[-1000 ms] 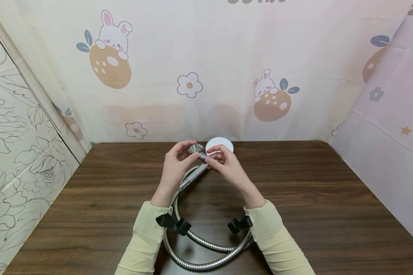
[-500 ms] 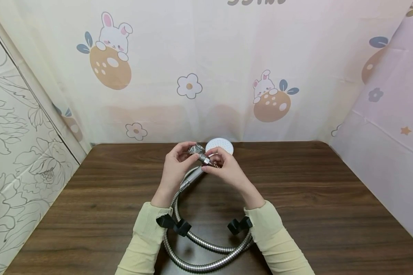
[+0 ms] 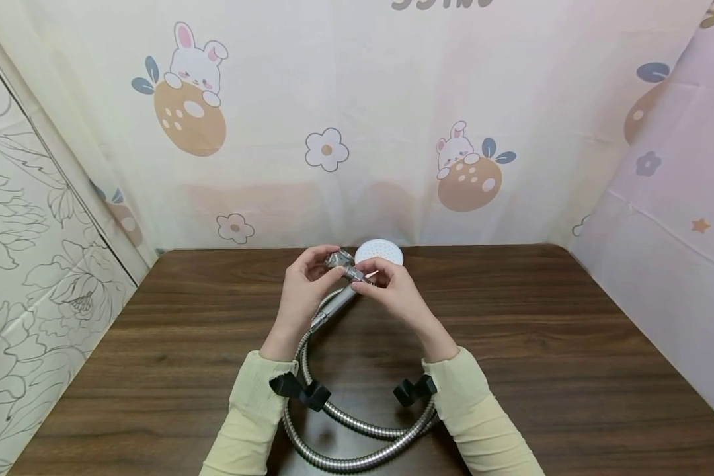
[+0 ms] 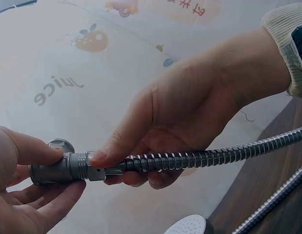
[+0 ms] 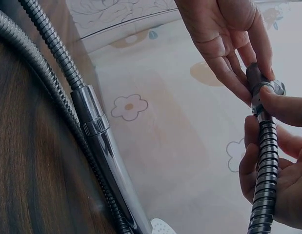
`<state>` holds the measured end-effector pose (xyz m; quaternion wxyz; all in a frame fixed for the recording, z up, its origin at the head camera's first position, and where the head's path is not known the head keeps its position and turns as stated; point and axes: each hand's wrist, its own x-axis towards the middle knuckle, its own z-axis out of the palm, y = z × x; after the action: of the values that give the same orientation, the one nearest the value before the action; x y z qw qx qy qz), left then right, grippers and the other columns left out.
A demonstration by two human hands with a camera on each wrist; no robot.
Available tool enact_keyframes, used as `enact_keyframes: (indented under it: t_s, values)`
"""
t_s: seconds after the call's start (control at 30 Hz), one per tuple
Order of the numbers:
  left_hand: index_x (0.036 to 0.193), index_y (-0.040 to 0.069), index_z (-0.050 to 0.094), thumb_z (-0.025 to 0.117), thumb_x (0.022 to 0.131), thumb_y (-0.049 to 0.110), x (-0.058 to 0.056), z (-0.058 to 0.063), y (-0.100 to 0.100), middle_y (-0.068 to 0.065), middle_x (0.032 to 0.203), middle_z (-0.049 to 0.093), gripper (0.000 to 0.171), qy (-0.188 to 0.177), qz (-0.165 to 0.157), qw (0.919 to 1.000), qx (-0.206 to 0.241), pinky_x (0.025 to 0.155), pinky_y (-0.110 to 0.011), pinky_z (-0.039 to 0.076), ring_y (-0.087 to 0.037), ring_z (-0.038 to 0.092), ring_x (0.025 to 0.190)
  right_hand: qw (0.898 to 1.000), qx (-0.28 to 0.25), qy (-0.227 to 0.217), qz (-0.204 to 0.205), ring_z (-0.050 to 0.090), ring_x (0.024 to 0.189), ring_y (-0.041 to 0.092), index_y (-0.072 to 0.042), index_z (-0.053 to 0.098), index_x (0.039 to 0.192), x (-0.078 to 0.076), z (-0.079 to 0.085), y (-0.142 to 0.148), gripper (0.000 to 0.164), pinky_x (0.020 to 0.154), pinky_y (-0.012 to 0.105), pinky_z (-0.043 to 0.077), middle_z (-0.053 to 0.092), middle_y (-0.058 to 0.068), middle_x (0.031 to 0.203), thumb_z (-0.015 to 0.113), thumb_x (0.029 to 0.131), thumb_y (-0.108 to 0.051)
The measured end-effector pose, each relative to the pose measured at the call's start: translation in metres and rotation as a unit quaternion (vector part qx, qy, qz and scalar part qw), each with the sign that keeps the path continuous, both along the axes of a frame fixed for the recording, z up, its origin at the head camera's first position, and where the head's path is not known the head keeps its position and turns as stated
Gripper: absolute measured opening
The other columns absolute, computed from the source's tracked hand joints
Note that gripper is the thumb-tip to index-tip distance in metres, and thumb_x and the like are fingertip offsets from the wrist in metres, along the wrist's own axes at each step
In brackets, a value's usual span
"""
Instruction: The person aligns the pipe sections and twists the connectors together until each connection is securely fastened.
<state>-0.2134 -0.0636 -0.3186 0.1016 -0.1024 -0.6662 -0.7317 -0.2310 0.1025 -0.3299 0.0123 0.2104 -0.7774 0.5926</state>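
My left hand (image 3: pixel 300 284) holds a short grey metal pipe fitting (image 4: pixel 50 173) with a small round stub on its side. In the left wrist view, my right hand (image 4: pixel 182 112) has its thumb on the metal nut (image 4: pixel 97 174) at the end of a flexible steel shower hose (image 4: pixel 204 158), its fingers curled under. The nut is in line with the fitting, and ridged threads (image 4: pixel 82 166) show between them. In the right wrist view, the hose runs down from the joint past my right fingers. Both hands are raised over the far part of the table.
A shower head (image 3: pixel 379 250) with a white face lies near the table's far edge, its silver handle (image 3: pixel 336 305) pointing towards me. The hose loops (image 3: pixel 357 464) over the wooden table (image 3: pixel 541 344) between my forearms. A patterned curtain (image 3: pixel 274 119) hangs behind.
My right fingers dropped off the joint half a second ago, uncovering the nut and some hose, and now pinch at the nut again. My left hand and the fitting have stayed put.
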Motion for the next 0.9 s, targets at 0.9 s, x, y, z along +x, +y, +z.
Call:
enact_keyframes:
  t_s: [0.9]
  values:
    - [0.112, 0.001, 0.059, 0.063, 0.082, 0.000, -0.0004, 0.0003, -0.0010, -0.012, 0.109, 0.059, 0.031, -0.004, 0.002, 1.0000, -0.001, 0.076, -0.020, 0.048, -0.015, 0.057, 0.090, 0.999, -0.012, -0.016, 0.034, 0.053, 0.071, 0.010, -0.002, 0.050, 0.110, 0.0002, -0.0024, -0.0021, 0.029, 0.063, 0.021, 0.043, 0.063, 0.014, 0.086, 0.063, 0.084, -0.007]
